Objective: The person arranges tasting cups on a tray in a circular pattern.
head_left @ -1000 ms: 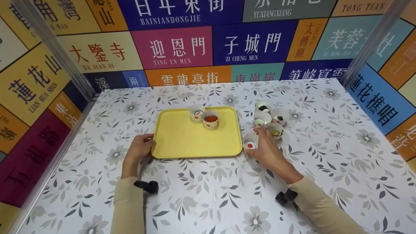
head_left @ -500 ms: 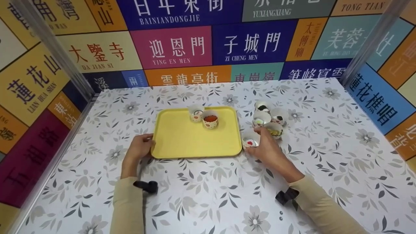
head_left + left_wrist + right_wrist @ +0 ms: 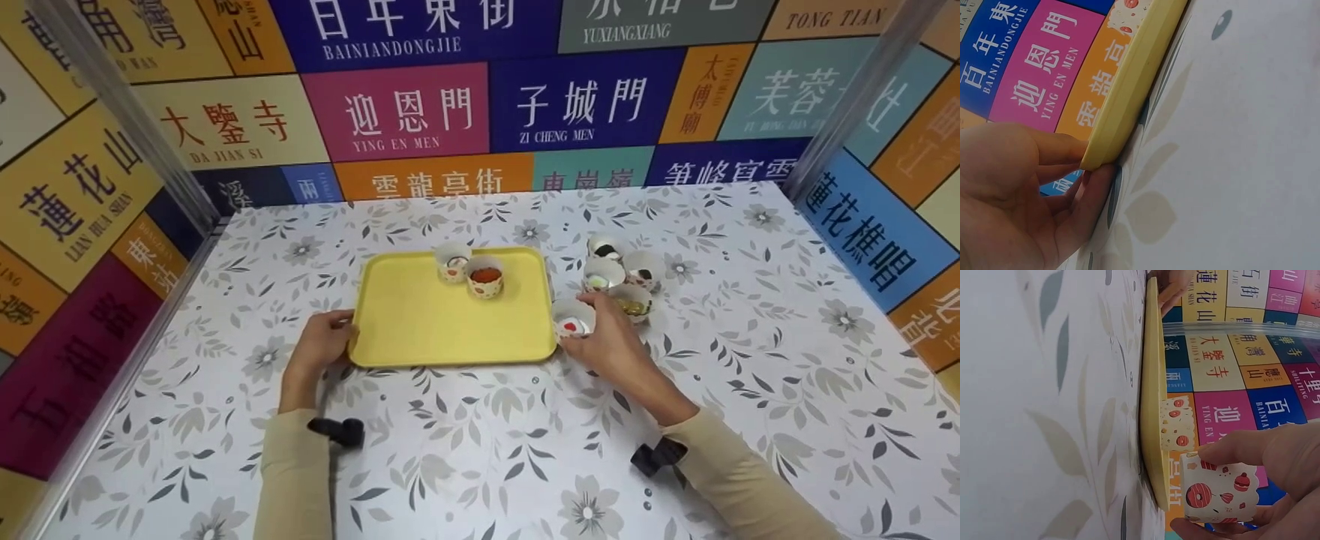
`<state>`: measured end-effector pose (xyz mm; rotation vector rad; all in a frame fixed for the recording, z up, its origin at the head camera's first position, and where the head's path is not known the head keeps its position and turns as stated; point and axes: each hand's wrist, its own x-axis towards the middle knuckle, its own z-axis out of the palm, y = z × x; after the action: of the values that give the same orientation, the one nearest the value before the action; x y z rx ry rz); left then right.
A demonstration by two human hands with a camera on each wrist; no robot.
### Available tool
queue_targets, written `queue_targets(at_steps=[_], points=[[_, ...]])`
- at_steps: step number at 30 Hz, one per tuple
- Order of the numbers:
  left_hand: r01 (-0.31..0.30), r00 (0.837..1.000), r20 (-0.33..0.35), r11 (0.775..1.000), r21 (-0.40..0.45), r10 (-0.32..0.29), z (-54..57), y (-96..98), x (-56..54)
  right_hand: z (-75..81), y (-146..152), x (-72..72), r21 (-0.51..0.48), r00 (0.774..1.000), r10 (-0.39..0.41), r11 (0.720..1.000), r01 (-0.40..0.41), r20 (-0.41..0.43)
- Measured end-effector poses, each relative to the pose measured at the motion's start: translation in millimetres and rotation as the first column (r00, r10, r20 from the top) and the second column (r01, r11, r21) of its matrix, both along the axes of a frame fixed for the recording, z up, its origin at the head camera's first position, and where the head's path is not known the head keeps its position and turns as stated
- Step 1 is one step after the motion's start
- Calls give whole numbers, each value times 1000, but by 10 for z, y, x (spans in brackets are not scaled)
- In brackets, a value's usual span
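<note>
In the head view my left hand point(image 3: 319, 345) pinches the left edge of a yellow tray point(image 3: 420, 322). The left wrist view has the thumb on the rim point(image 3: 1134, 79) and the other fingers underneath. My right hand point(image 3: 611, 341) grips a paper baking cup point(image 3: 571, 324) by its sides, close to the tray's right edge. Inside it lies something white with a red heart-like patch. Red doughnut and sweet prints cover its wall point(image 3: 1219, 492), and it is held clear of the table. Two similar cups stand at the tray's back: one with orange-red filling point(image 3: 487, 289), one whitish point(image 3: 454, 271).
Several more paper cups with dark, pale green point(image 3: 604, 276) and yellow-green point(image 3: 634, 305) contents cluster right of the tray, just beyond my right hand. A flower-patterned cloth point(image 3: 465, 450) covers the table. Panels with large characters point(image 3: 409, 112) wall in the back and sides.
My right hand has lifted the cup slightly and brought it left, up to the tray's right edge. The left hand and the tray have stayed put.
</note>
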<state>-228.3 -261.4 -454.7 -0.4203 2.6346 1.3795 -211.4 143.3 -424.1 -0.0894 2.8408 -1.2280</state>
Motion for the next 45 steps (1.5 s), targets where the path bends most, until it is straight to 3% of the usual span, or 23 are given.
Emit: queue_targets(at_steps=[7,17,23,29,45], points=[[7,1000,27,1000,5,-7,-45,-3,15,-9,-74,-15,9,999,31,999,-30,-23],[11,1000,9,1000,3,-11,-44,-13,24,26,-290,-67,-26,996,89,996,-89,-2],[16,1000,-4,1000,23,-16,-29,11,25,-4,-416,-72,-53,995,91,995,-89,29],[-2,1000,12,999,43,1,-2,16,14,-13,-558,-96,-79,995,95,992,-95,-3],[15,1000,16,1000,-20,-15,2,-20,-4,-73,-825,-241,-116,998,65,991,-64,10]])
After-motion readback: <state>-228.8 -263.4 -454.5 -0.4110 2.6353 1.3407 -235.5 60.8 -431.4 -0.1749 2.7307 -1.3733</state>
